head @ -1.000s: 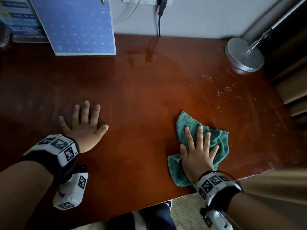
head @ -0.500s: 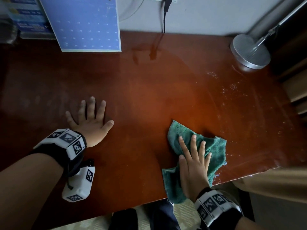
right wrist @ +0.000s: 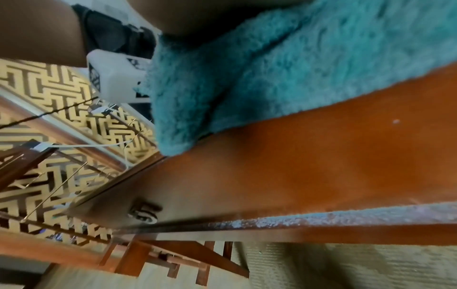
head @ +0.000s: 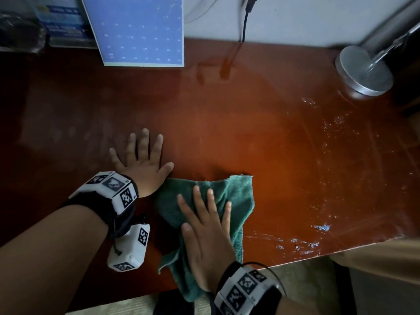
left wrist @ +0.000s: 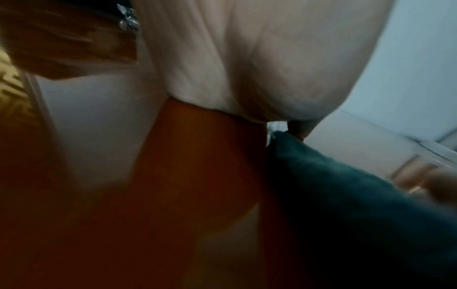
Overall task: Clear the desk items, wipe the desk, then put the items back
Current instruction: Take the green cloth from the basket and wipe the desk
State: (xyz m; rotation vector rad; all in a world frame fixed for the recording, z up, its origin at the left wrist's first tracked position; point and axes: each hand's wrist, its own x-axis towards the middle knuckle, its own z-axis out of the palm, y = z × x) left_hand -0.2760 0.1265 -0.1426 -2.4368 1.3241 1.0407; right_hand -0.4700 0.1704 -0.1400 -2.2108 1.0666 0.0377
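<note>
A green terry cloth (head: pixel 236 201) lies crumpled on the red-brown wooden desk (head: pixel 272 137) near its front edge, one corner hanging over that edge. My right hand (head: pixel 204 210) presses flat on the cloth with straight, spread fingers. My left hand (head: pixel 141 155) rests flat on the bare desk just left of the cloth, its thumb close to the cloth's upper left corner. In the right wrist view the cloth (right wrist: pixel 272 64) fills the top over the desk (right wrist: pixel 321 160). In the left wrist view the cloth (left wrist: pixel 346 195) shows dark at the lower right, under my palm.
A blue calendar (head: pixel 141 30) stands at the back left against the wall, with blue printed boxes (head: pixel 61 21) behind it. A round metal lamp base (head: pixel 363 73) sits at the back right. A black cable (head: pixel 245 21) hangs at the wall. Wet streaks (head: pixel 318 235) mark the desk's right side.
My right hand has slid the cloth leftward along the front of the desk until it lies beside my left hand. My left hand stays flat in place.
</note>
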